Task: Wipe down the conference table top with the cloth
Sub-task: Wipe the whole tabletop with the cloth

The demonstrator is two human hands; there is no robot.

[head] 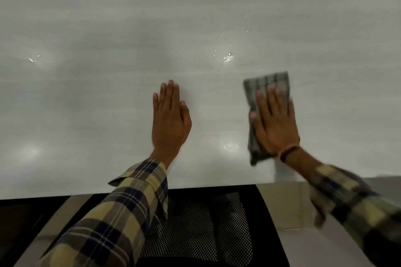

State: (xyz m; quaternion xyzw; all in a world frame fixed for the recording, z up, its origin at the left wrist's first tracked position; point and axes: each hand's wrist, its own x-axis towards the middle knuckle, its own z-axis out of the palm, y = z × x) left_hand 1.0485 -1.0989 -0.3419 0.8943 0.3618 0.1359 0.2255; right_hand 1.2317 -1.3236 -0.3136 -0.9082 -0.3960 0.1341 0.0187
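The right hand (275,123) lies flat, fingers (272,99) straight, pressing a folded grey checked cloth (267,81) onto the pale grey laminate bench (108,71); the cloth projects beyond the fingertips and past the thumb side. The left hand (170,119) rests open-palmed beside it, apart from the cloth. Water droplets (225,57) lie just beyond the cloth.

On my feed both arms wear yellow, navy and brown plaid flannel shirt sleeves (121,208), cuffs unbuttoned, plus a thin orange wristband (288,151) on the right wrist.
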